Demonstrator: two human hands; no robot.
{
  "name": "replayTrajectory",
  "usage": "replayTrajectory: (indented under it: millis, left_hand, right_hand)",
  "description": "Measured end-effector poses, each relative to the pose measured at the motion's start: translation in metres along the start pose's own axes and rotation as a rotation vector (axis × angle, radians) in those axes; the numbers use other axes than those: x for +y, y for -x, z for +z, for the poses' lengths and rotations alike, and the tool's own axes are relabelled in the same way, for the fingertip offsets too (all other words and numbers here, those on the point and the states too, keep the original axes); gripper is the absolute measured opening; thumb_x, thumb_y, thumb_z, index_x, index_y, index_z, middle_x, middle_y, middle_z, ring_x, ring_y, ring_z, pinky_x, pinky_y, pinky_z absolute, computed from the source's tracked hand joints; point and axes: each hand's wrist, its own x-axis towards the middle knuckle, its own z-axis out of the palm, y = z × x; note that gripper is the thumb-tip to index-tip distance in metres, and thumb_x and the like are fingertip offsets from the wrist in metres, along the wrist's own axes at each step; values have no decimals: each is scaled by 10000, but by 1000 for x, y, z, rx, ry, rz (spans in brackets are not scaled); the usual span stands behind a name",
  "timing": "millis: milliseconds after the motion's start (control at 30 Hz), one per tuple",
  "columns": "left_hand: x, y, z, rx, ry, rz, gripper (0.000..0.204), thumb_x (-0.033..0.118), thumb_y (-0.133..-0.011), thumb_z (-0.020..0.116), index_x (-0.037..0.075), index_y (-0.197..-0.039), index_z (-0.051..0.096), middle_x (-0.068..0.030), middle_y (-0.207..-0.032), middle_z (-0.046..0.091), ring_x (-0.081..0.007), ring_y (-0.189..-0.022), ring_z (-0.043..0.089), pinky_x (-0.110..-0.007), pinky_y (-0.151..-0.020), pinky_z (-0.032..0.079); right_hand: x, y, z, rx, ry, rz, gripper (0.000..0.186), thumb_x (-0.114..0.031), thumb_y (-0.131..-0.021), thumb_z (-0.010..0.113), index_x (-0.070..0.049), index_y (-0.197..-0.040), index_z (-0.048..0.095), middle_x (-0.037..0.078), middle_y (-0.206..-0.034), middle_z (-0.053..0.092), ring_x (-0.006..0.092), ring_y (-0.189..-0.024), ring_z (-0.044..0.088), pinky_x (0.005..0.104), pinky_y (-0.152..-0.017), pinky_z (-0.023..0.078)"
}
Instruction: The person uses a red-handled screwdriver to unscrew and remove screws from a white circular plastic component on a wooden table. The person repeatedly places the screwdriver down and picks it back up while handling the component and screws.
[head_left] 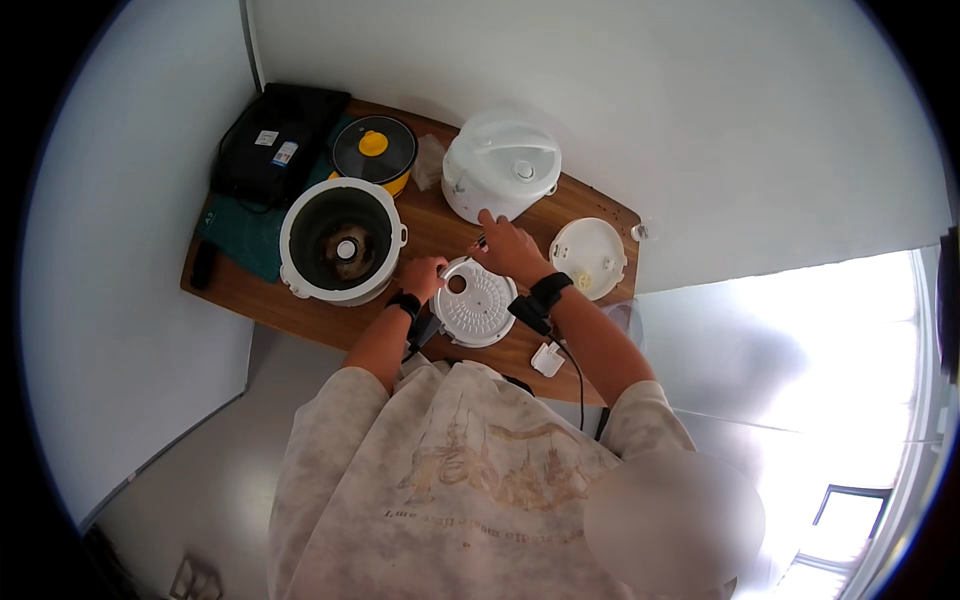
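Observation:
A white round rice cooker lid part [482, 310], with radiating raised marks and a round hole, lies on the table in front of me. My left hand [424, 278] is closed at its upper left edge, the fingertips on the rim near the hole. Over the far edge of the part is my right hand [508, 250], its fingers curled round a slim dark tool [482, 241]. Most of that tool is hidden by the fingers, so its kind cannot be told. Black bands circle both wrists, and a dark box with a cable sits by the right one.
A rice cooker body [345, 292] without its lid stands left. Behind it are a yellow pot with a glass lid [350, 150] and a black bag [270, 160]. A closed white cooker [500, 165] stands far. Right lie a cream round cover [588, 250] and a small white piece [548, 359].

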Motion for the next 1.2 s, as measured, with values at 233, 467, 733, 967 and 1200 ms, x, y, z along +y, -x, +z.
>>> replayTrajectory:
  millis: [233,467,733,967,1200]
  left_hand:
    - [-1,-2,6,18,9,-2,317,155,-729,803,140,-1027,695,-86,-857,723,-275,-817,699,-401,-728,552]
    - [-3,-1,5,20,-17,8,308,153,-731,797,148,-1018,687,-91,-864,720,-284,-814,696,-410,-722,554]
    - [1,-3,3,-4,-24,0,304,173,-735,800,146,-1012,676,-90,-846,715,-293,-803,693,-424,-710,556]
    - [1,-2,2,-14,-12,-26,316,180,-730,809,142,-1009,666,-95,-839,712,-298,-801,691,-426,-712,552]
    - [9,1,-3,-13,-30,-27,313,176,-739,801,144,-1019,664,-110,-860,711,-310,-817,689,-436,-720,547]
  right_hand:
    - [8,-5,9,-103,-10,84,416,-271,-868,628,-35,-1153,437,249,-997,591,431,-847,668,515,-711,543]
    - [2,0,8,-158,145,24,451,-279,-855,644,-56,-1185,431,220,-1053,561,433,-845,667,526,-703,545]
    - [28,0,25,23,-124,-75,361,-245,-860,649,-58,-1100,454,225,-1088,526,467,-865,630,545,-712,527]
    - [24,1,24,95,-271,-62,294,-215,-880,611,-59,-1075,455,217,-1025,551,450,-875,608,533,-757,509]
    - [22,-3,31,305,-329,-118,262,-251,-918,588,-53,-1041,467,219,-975,605,437,-857,630,503,-700,525]
